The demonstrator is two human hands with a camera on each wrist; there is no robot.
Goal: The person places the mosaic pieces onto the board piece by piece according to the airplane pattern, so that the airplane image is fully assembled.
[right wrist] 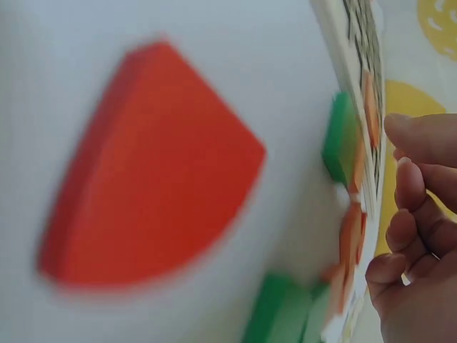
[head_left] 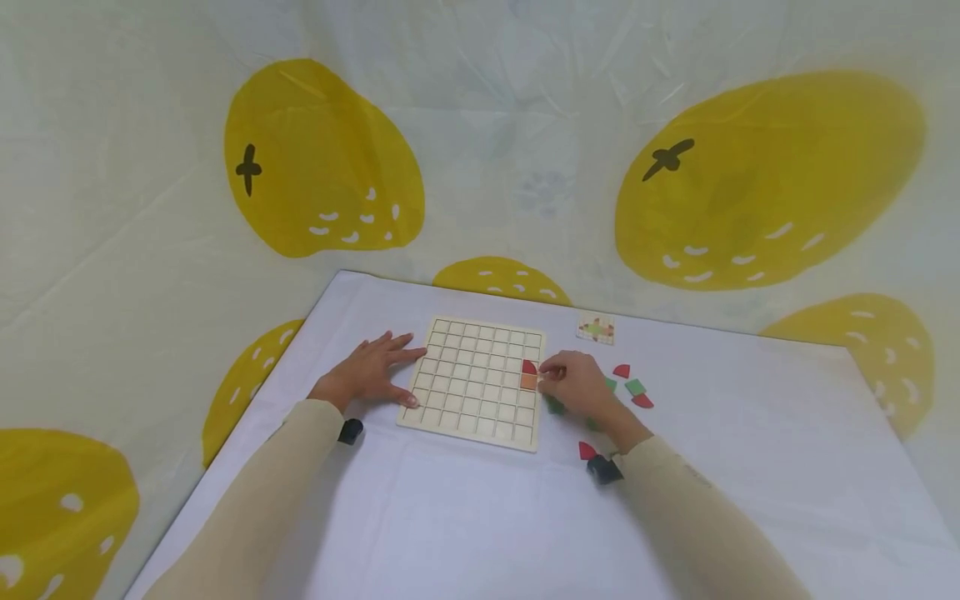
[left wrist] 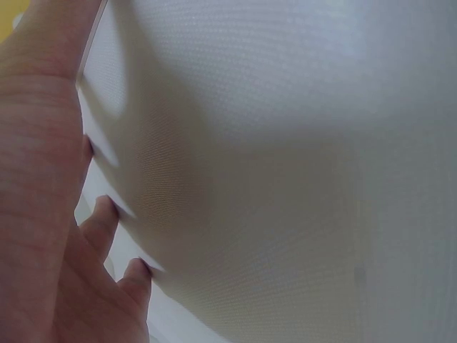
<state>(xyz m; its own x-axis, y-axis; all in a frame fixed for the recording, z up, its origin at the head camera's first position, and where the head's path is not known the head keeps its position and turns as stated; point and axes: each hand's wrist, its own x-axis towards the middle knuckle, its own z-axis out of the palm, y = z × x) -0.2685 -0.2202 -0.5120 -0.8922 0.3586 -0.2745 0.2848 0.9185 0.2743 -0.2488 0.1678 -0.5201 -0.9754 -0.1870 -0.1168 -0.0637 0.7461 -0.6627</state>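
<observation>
In the head view, the left hand (head_left: 371,371) lies with fingers spread wide, thumb and index finger touching the left edge of a wooden grid board (head_left: 465,392) on the white-covered worktop (head_left: 435,525). A red quarter-circle piece (head_left: 528,367) and an orange square (head_left: 528,382) sit side by side near the board's right edge. The right hand (head_left: 576,385) is just beside them, fingers curled together — whether they pinch anything, I cannot tell. Beyond it lie a green square (head_left: 636,387) and a patterned card (head_left: 596,328).

The left wrist view shows that hand's separated fingers above white cloth.

In the right wrist view, a blurred red block (right wrist: 157,179) looms close, with a green block (right wrist: 340,139) beside the board.
</observation>
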